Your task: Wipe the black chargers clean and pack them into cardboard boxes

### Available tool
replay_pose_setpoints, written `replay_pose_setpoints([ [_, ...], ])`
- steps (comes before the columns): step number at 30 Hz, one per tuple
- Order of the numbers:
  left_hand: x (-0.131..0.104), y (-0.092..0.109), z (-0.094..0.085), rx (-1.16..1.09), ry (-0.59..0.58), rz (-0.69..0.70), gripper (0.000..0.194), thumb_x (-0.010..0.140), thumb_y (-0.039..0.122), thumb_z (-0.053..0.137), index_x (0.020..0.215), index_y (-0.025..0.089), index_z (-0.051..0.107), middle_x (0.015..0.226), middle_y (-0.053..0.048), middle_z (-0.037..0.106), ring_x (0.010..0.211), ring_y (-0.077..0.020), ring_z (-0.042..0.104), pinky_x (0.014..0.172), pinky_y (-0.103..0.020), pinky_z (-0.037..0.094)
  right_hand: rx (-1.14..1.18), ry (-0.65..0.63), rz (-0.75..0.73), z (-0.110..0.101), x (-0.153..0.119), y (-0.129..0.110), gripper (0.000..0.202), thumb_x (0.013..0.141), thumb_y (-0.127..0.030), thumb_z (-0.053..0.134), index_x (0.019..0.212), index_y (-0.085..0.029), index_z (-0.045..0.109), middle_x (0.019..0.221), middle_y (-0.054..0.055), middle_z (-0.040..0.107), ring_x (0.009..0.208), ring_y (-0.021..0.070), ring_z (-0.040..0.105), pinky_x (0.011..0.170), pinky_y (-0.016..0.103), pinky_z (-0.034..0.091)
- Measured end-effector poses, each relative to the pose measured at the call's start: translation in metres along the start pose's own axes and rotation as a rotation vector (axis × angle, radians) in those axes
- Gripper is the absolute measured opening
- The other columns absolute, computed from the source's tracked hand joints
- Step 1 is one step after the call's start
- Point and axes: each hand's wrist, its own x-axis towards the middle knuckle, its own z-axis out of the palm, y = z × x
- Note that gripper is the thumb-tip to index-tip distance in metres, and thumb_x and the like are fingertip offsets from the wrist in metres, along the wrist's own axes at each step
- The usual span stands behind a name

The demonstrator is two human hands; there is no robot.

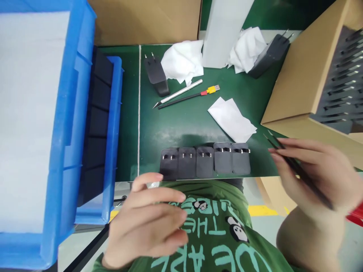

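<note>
Along the front edge of the green table, several black plug adapters (204,162) stand in a row, metal prongs facing up. My left hand (150,219) hovers just below the left end of this row, fingers apart and holding nothing. Dark tweezers (303,175) are pinched in my right hand (317,170), right of the row, their tips apart and pointing up-left. Behind the row lie a folded white cloth (232,120), a silver craft knife (181,91) and a black cable with a yellow USB end (212,89).
Blue crates (76,98) fill the left, the lower one holding black blocks. A cardboard box (306,64) with rows of pronged adapters stands at right. At the back are crumpled cloths (183,60), a white upright post (224,34) and two larger black adapters (156,75).
</note>
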Motion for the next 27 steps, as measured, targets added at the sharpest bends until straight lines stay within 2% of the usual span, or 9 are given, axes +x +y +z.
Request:
replay_pose_setpoints([
  [4, 0.011, -0.007, -0.005, 0.217, 0.233, -0.067, 0.035, 0.078, 0.023, 0.076, 0.111, 0.019, 0.064, 0.096, -0.006, 0.075, 0.094, -0.0235, 0.070, 0.098, -0.046, 0.049, -0.187, -0.180, -0.257, 0.019, 0.004, 0.024, 0.039, 0.089, -0.006, 0.052, 0.124, -0.023, 0.061, 0.133, 0.013, 0.061, 0.117, 0.0254, 0.064, 0.088, 0.034, 0.058],
  [6, 0.022, -0.012, -0.005, 0.371, 0.137, -0.057, 0.063, 0.074, 0.037, 0.082, 0.128, 0.017, 0.057, 0.121, -0.016, 0.069, 0.113, -0.0318, 0.064, 0.102, -0.052, 0.046, -0.201, -0.244, -0.289, 0.022, 0.008, 0.027, 0.052, 0.090, -0.001, 0.042, 0.137, -0.021, 0.053, 0.144, 0.015, 0.052, 0.126, 0.0272, 0.059, 0.089, 0.036, 0.058],
  [9, 0.040, -0.014, -0.001, 0.555, -0.111, 0.003, 0.078, 0.077, 0.058, 0.075, 0.136, 0.013, 0.052, 0.133, -0.019, 0.062, 0.124, -0.0370, 0.056, 0.109, -0.055, 0.038, -0.079, -0.149, -0.273, 0.016, 0.015, 0.015, 0.055, 0.091, -0.004, 0.047, 0.143, -0.022, 0.047, 0.143, 0.014, 0.054, 0.124, 0.0272, 0.059, 0.098, 0.041, 0.054],
  [13, 0.057, -0.012, 0.012, 0.618, -0.290, 0.023, 0.070, 0.082, 0.058, 0.069, 0.132, 0.011, 0.055, 0.120, -0.014, 0.069, 0.106, -0.0319, 0.064, 0.094, -0.047, 0.047, 0.166, -0.202, -0.318, 0.014, 0.023, -0.017, 0.062, 0.090, -0.038, 0.067, 0.144, -0.017, 0.045, 0.132, 0.015, 0.060, 0.119, 0.0272, 0.059, 0.103, 0.042, 0.050],
  [17, 0.059, -0.016, 0.018, 0.639, -0.319, 0.006, 0.056, 0.083, 0.052, 0.069, 0.119, 0.010, 0.062, 0.097, -0.012, 0.071, 0.077, -0.0260, 0.064, 0.063, -0.038, 0.048, 0.074, -0.365, -0.386, 0.035, 0.032, -0.036, 0.079, 0.085, -0.064, 0.063, 0.143, -0.015, 0.044, 0.129, 0.017, 0.061, 0.111, 0.0311, 0.059, 0.092, 0.047, 0.052],
  [20, 0.051, -0.022, 0.016, 0.482, -0.202, -0.031, 0.055, 0.077, 0.053, 0.074, 0.112, 0.012, 0.064, 0.091, -0.011, 0.071, 0.075, -0.0253, 0.064, 0.065, -0.036, 0.049, 0.103, -0.297, -0.380, 0.045, 0.034, -0.037, 0.061, 0.084, -0.059, 0.067, 0.127, -0.018, 0.056, 0.110, 0.013, 0.068, 0.094, 0.0284, 0.063, 0.078, 0.042, 0.053],
  [22, 0.043, -0.024, 0.014, 0.193, 0.051, -0.212, 0.061, 0.067, 0.052, 0.084, 0.113, 0.017, 0.064, 0.100, -0.009, 0.072, 0.086, -0.0259, 0.067, 0.075, -0.035, 0.052, 0.282, -0.172, -0.241, 0.044, 0.032, -0.037, 0.061, 0.076, -0.058, 0.076, 0.122, -0.022, 0.059, 0.104, 0.009, 0.068, 0.092, 0.0264, 0.064, 0.077, 0.038, 0.053],
  [25, 0.037, -0.020, 0.017, -0.422, 0.488, -0.534, 0.065, 0.067, 0.067, 0.077, 0.112, 0.022, 0.065, 0.101, -0.003, 0.071, 0.088, -0.0236, 0.068, 0.075, -0.033, 0.054, 0.825, 0.019, 0.188, 0.038, 0.026, -0.045, 0.064, 0.071, -0.072, 0.072, 0.117, -0.029, 0.062, 0.105, 0.006, 0.067, 0.086, 0.0231, 0.066, 0.070, 0.034, 0.054],
  [27, 0.039, -0.014, 0.022, -0.818, 0.563, -0.673, 0.069, 0.076, 0.082, 0.052, 0.105, 0.021, 0.067, 0.088, -0.003, 0.068, 0.072, -0.0195, 0.066, 0.062, -0.032, 0.053, 1.233, 0.026, 0.503, 0.038, 0.023, -0.056, 0.065, 0.074, -0.082, 0.057, 0.111, -0.029, 0.065, 0.100, 0.006, 0.068, 0.077, 0.0224, 0.067, 0.060, 0.033, 0.054],
])
